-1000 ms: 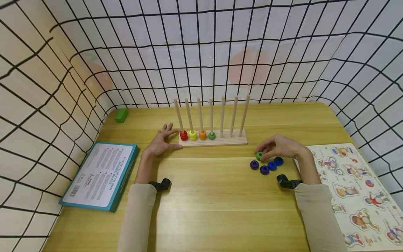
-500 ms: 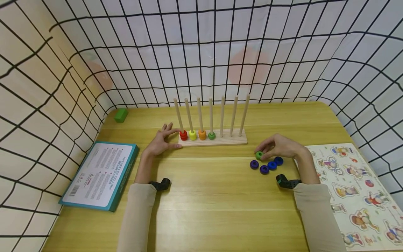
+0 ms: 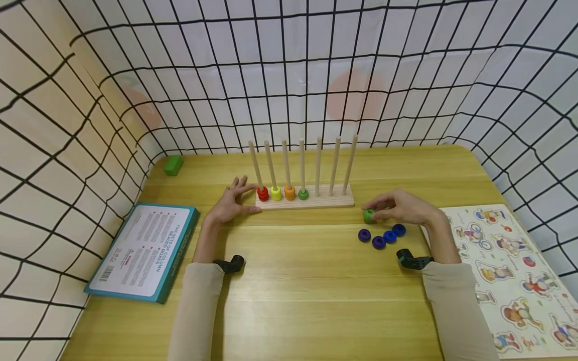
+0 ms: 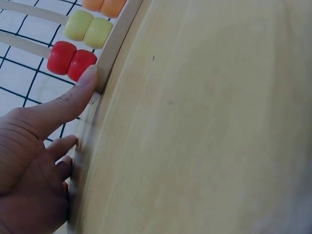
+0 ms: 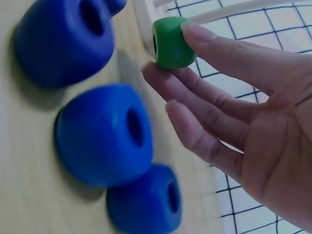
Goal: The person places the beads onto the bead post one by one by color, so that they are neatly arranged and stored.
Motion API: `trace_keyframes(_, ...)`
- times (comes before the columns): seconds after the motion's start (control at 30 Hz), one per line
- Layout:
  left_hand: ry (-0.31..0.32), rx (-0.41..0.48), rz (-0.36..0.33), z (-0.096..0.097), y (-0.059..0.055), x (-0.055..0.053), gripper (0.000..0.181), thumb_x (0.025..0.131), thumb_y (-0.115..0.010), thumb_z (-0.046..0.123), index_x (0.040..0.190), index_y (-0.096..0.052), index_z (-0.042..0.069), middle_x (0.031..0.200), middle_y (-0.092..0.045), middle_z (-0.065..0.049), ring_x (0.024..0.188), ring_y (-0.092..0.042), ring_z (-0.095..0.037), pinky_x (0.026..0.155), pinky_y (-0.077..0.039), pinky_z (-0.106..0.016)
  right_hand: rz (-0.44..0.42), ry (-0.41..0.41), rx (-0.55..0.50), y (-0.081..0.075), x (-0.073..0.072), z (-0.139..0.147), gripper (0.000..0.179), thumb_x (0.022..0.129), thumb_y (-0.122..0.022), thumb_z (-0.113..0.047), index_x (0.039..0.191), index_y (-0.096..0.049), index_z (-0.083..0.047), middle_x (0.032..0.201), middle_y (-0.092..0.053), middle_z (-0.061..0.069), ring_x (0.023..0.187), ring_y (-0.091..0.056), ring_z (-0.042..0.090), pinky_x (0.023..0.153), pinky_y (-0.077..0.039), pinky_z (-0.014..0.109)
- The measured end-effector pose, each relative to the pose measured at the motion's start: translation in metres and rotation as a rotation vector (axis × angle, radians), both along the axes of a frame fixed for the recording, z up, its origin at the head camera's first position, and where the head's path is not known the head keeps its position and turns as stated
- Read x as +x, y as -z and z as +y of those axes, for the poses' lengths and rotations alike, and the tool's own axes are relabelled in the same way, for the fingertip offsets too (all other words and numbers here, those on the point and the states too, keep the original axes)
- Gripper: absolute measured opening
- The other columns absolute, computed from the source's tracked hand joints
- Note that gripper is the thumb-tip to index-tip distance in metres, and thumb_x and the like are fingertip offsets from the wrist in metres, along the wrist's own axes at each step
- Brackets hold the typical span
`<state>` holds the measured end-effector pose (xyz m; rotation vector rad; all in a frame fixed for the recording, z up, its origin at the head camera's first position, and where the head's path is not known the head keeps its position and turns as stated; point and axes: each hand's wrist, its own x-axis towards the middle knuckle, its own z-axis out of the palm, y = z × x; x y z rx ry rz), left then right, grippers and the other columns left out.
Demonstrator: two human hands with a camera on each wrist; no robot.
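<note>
My head view has the left hand [image 3: 229, 204], thumb and forefinger apart, touching the left end of the peg rack [image 3: 311, 203], and a green bead [image 3: 368, 216] in the right hand [image 3: 402, 206] — just off the rack's near right corner. On my left wrist view, the thumb sits beside the red beads [image 4: 60, 57]. My right wrist view shows the green bead pinched by thumb and fingertips.

Teal box [image 3: 178, 258], L side of bench [image 3: 311, 286]: white label [image 3: 140, 252], title sideways, "FIVE SETS OF COLUMN BEADED BOXES"; barcode [image 3: 107, 274] nr. corner, other txt illeg. Pict. sheet [image 3: 508, 286], R side: sm. lettering, unreadable.
</note>
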<state>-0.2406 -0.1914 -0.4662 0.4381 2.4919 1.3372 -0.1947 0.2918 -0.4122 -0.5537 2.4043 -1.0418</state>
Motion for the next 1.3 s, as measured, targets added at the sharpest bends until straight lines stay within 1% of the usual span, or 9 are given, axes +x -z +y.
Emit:
trace_keyframes(0.23, 0.000, -0.008, -0.003, 0.001, -0.002, 0.000, 0.074, 0.090, -0.082, 0.018, 0.155, -0.048, 0.010, 0.176, -0.002, -0.012, 0.162, 0.016, -0.030, 0.129, 0.015, -0.059, 0.057, 0.014, -0.050, -0.029, 0.006, -0.017, 0.031, 0.102, -0.067, -0.019, 0.131, -0.070, -0.009, 0.134, -0.070, 0.013, 0.107, -0.072, 0.023, 0.085, -0.058, 0.025)
trace_keyframes(0.4, -0.002, -0.021, -0.001, 0.000, -0.002, 0.000, 0.073, 0.090, -0.082, 0.019, 0.155, -0.048, 0.010, 0.176, -0.002, -0.012, 0.162, 0.016, -0.030, 0.129, 0.015, -0.059, 0.176, -0.029, -0.063, -0.058, 0.010, -0.031, 0.029, 0.101, -0.068, -0.019, 0.129, -0.072, -0.014, 0.135, -0.068, 0.008, 0.106, -0.070, 0.020, 0.086, -0.058, 0.026)
trace_keyframes(0.6, 0.003, -0.022, 0.008, -0.001, -0.001, -0.001, 0.072, 0.090, -0.082, 0.020, 0.154, -0.049, 0.011, 0.176, -0.002, -0.012, 0.162, 0.016, -0.031, 0.129, 0.014, -0.060, 0.315, 0.000, -0.042, -0.099, 0.013, -0.052, 0.028, 0.100, -0.070, -0.020, 0.128, -0.073, -0.026, 0.130, -0.068, -0.006, 0.106, -0.066, 0.016, 0.090, -0.054, 0.029)
trace_keyframes(0.67, 0.006, -0.018, 0.010, -0.001, -0.001, -0.001, 0.072, 0.091, -0.081, 0.019, 0.154, -0.049, 0.010, 0.176, -0.002, -0.013, 0.162, 0.016, -0.032, 0.129, 0.015, -0.060, 0.354, 0.009, -0.067, -0.110, 0.012, -0.060, 0.029, 0.099, -0.071, -0.017, 0.127, -0.074, -0.025, 0.133, -0.067, -0.004, 0.121, -0.063, 0.018, 0.103, -0.052, 0.035)
trace_keyframes(0.8, 0.009, -0.017, 0.011, -0.001, 0.000, -0.001, 0.072, 0.091, -0.081, 0.019, 0.154, -0.048, 0.009, 0.176, -0.002, -0.014, 0.162, 0.016, -0.033, 0.129, 0.015, -0.060, 0.439, -0.014, -0.157, -0.128, 0.002, -0.079, 0.032, 0.096, -0.074, -0.011, 0.127, -0.074, -0.017, 0.131, -0.067, -0.001, 0.120, -0.064, 0.018, 0.103, -0.052, 0.033)
trace_keyframes(0.9, 0.008, -0.026, 0.011, -0.001, 0.000, -0.001, 0.073, 0.091, -0.081, 0.019, 0.155, -0.048, 0.009, 0.176, -0.002, -0.014, 0.162, 0.016, -0.032, 0.129, 0.014, -0.059, 0.508, -0.018, -0.219, -0.136, -0.009, -0.095, 0.032, 0.095, -0.074, -0.008, 0.127, -0.074, -0.013, 0.123, -0.069, 0.001, 0.102, -0.066, 0.015, 0.090, -0.054, 0.025)
trace_keyframes(0.97, 0.006, -0.028, 0.010, -0.002, -0.001, 0.000, 0.073, 0.091, -0.081, 0.020, 0.155, -0.048, 0.010, 0.176, -0.002, -0.013, 0.163, 0.015, -0.031, 0.130, 0.014, -0.059, 0.539, 0.013, -0.235, -0.139, -0.016, -0.106, 0.032, 0.095, -0.074, -0.009, 0.127, -0.074, -0.013, 0.119, -0.069, 0.001, 0.102, -0.065, 0.013, 0.090, -0.052, 0.022)
trace_keyframes(1.2, 0.017, -0.029, 0.020, -0.002, -0.002, 0.000, 0.071, 0.091, -0.080, 0.020, 0.154, -0.049, 0.011, 0.176, -0.001, -0.015, 0.162, 0.016, -0.033, 0.129, 0.015, -0.061, 0.534, 0.089, -0.251, -0.142, -0.035, -0.135, 0.031, 0.095, -0.076, -0.013, 0.126, -0.074, -0.009, 0.114, -0.065, 0.010, 0.105, -0.067, 0.023, 0.092, -0.051, 0.039)
trace_keyframes(1.3, 0.022, -0.027, 0.023, -0.002, -0.001, -0.001, 0.070, 0.092, -0.080, 0.020, 0.154, -0.049, 0.010, 0.175, -0.001, -0.016, 0.162, 0.016, -0.034, 0.129, 0.015, -0.061, 0.524, 0.098, -0.246, -0.141, -0.040, -0.142, 0.032, 0.094, -0.077, -0.012, 0.125, -0.074, -0.007, 0.115, -0.066, 0.012, 0.108, -0.068, 0.029, 0.101, -0.051, 0.049)
